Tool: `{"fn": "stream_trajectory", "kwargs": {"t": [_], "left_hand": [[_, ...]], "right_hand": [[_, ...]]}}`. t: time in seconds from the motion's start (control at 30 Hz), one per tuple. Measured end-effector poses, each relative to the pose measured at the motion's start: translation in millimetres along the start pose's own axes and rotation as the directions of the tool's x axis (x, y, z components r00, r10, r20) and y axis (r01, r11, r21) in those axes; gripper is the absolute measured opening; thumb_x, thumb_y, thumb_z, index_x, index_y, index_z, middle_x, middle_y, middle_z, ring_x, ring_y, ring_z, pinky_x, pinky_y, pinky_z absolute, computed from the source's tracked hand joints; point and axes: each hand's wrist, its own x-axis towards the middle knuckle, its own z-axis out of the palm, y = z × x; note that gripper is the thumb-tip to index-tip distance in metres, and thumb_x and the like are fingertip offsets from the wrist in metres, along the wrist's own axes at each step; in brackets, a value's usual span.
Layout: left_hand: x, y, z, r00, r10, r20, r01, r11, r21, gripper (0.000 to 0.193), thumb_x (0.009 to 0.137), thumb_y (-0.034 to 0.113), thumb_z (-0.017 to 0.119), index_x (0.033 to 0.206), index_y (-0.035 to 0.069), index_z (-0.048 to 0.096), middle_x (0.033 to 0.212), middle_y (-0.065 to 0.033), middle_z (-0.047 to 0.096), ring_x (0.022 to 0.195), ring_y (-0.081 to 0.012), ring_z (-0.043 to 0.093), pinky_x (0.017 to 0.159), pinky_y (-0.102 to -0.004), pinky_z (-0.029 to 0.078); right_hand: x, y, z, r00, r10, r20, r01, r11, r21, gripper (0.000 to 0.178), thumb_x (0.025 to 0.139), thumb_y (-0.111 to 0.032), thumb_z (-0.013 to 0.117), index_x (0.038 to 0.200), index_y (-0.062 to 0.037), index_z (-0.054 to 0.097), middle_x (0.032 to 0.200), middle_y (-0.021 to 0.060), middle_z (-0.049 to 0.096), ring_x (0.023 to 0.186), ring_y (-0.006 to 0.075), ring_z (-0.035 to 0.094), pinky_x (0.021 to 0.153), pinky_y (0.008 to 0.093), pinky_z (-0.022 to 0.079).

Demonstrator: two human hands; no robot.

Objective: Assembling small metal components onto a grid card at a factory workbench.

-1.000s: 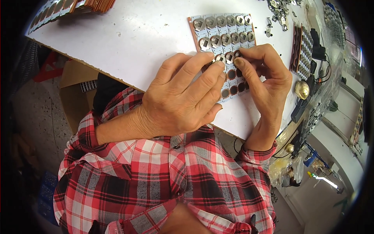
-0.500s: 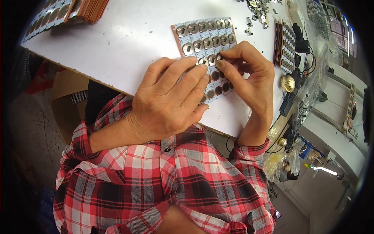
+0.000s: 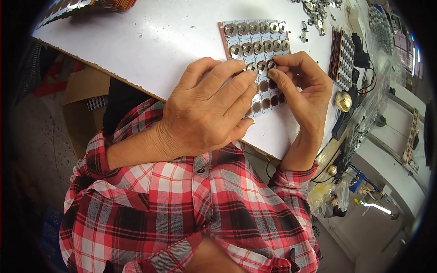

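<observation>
A pale blue panel (image 3: pixel 255 34) with rows of round sockets lies on the white table (image 3: pixel 150 41). Its far rows hold small silver metal pieces; the near sockets are dark and bare. My left hand (image 3: pixel 207 111) rests flat over the panel's near left part, fingers pressing it down. My right hand (image 3: pixel 302 86) curls at the panel's right edge, thumb and forefinger pinching a small silver metal piece (image 3: pixel 271 64) at a socket in the third row.
A stack of more panels (image 3: pixel 340 54) stands on edge to the right, with loose metal pieces (image 3: pixel 314 9) behind it. A brass bell (image 3: pixel 343 101) and black cables (image 3: pixel 364 59) sit at the right table edge. Another panel stack (image 3: pixel 82 4) lies far left.
The view shifted slightly, so panel and hands sit lower in the frame. My right thumb and forefinger stay at the third row; both hands keep their places on the panel.
</observation>
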Motion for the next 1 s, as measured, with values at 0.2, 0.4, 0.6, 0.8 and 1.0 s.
{"fn": "stream_trajectory", "kwargs": {"t": [0.2,0.4,0.6,0.8,1.0], "left_hand": [[1,-1,0,1.000,0.004,0.006,-0.004,1.000,0.018,0.052,0.060,0.024,0.084,0.106,0.001,0.075,0.117,-0.0087,0.069,0.114,-0.0286,0.065,0.094,-0.0468,0.050],[1,-1,1,1.000,0.020,-0.013,-0.019,1.000,0.018,0.053,0.061,0.025,0.084,0.108,0.001,0.074,0.118,-0.0094,0.068,0.115,-0.0296,0.065,0.094,-0.0469,0.050],[-2,-3,1,0.999,0.034,-0.011,-0.034,0.998,0.047,0.054,0.063,0.027,0.083,0.109,0.001,0.073,0.120,-0.0109,0.069,0.116,-0.0311,0.064,0.094,-0.0469,0.050],[-3,-4,3,0.998,0.055,-0.039,-0.052,0.996,0.067,0.049,0.068,0.029,0.078,0.107,-0.002,0.073,0.119,-0.0127,0.066,0.119,-0.0301,0.060,0.100,-0.0452,0.048],[-3,-4,3,0.999,0.036,-0.024,-0.035,0.999,0.040,0.052,0.066,0.030,0.081,0.109,0.000,0.074,0.119,-0.0107,0.069,0.116,-0.0311,0.064,0.097,-0.0473,0.050]], "right_hand": [[1,-1,-1,1.000,-0.018,0.004,0.018,0.998,-0.057,0.019,0.087,0.003,0.077,0.105,0.0012,0.072,0.085,-0.0008,0.068,0.076,0.0044,0.062,0.068,0.0189,0.049],[5,-2,1,0.997,-0.072,0.014,0.073,0.990,-0.125,0.020,0.087,0.002,0.078,0.106,0.0008,0.072,0.083,-0.0018,0.067,0.069,0.0024,0.059,0.063,0.0172,0.046],[14,12,-8,0.983,-0.028,-0.179,0.033,0.999,0.023,0.022,0.091,-0.009,0.078,0.112,-0.0017,0.073,0.084,-0.0015,0.070,0.066,0.0022,0.058,0.052,0.0170,0.043],[45,34,-31,0.914,-0.307,-0.267,0.128,0.840,-0.527,0.018,0.094,-0.016,0.076,0.105,-0.0011,0.074,0.082,-0.0011,0.068,0.069,0.0046,0.054,0.060,0.0202,0.043],[39,21,-37,0.942,-0.186,-0.281,0.049,0.901,-0.431,0.020,0.102,-0.021,0.066,0.101,-0.0007,0.069,0.083,0.0027,0.069,0.067,0.0064,0.055,0.060,0.0227,0.044]]}}
